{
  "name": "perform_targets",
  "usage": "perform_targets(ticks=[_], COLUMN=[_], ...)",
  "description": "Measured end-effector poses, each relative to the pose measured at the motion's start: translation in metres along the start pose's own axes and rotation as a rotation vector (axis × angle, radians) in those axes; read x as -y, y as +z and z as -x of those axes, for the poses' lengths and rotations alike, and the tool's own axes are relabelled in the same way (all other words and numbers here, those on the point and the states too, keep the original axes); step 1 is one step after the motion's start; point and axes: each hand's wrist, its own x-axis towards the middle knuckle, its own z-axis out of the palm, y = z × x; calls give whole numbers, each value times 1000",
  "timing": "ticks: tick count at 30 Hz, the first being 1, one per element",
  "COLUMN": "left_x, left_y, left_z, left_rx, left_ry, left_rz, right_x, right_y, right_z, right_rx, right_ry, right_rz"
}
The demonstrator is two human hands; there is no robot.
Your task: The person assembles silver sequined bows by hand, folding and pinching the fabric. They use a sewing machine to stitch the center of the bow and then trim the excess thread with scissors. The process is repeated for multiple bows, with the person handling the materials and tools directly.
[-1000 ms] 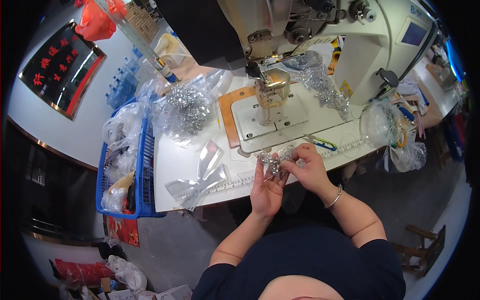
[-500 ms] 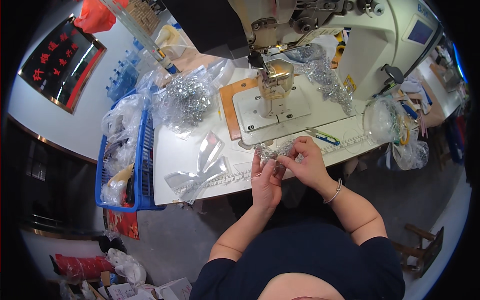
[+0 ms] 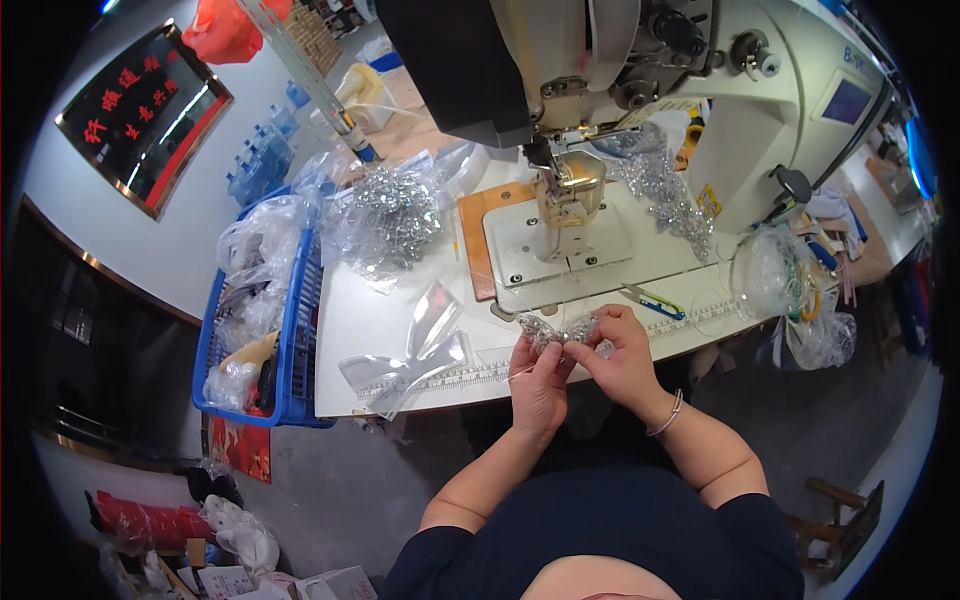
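A small silver, sparkly bow-shaped piece (image 3: pixel 545 332) is pinched between both hands at the table's front edge. My left hand (image 3: pixel 540 390) grips its left part from below, thumb near the middle. My right hand (image 3: pixel 622 362) closes on its right part, with thumb and fingertips meeting near the centre. Just beyond the hands stands the sewing machine's needle area (image 3: pixel 570 195) over a metal plate (image 3: pixel 515 250). Thread snips (image 3: pixel 655 302) with a blue and green handle lie right of the piece. To the left rests a clear plastic bow-shaped cutout (image 3: pixel 425 355).
A plastic bag of silver pieces (image 3: pixel 390 225) sits at the table's left. More sparkly pieces (image 3: pixel 672 190) are heaped beside the machine. A blue basket (image 3: pixel 298 330) borders the left edge, and a clear round container (image 3: pixel 768 270) stands at right. A ruler strip (image 3: pixel 480 377) runs along the front.
The view has shifted, so the table and machine sit slightly lower and further right. The silver bow stays in both hands, its wings now showing more clearly.
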Motion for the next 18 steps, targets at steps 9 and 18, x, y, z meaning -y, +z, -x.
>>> perform_targets(ticks=[9,18], left_x=[-7,-7], left_y=[-1,-4], left_z=[3,11], left_rx=[43,182], left_ry=[46,17], left_rz=[27,107], right_x=[-5,-30], right_y=[-11,-26], right_z=[1,6], right_rx=[39,512], right_ry=[80,672], right_rz=[23,-1260])
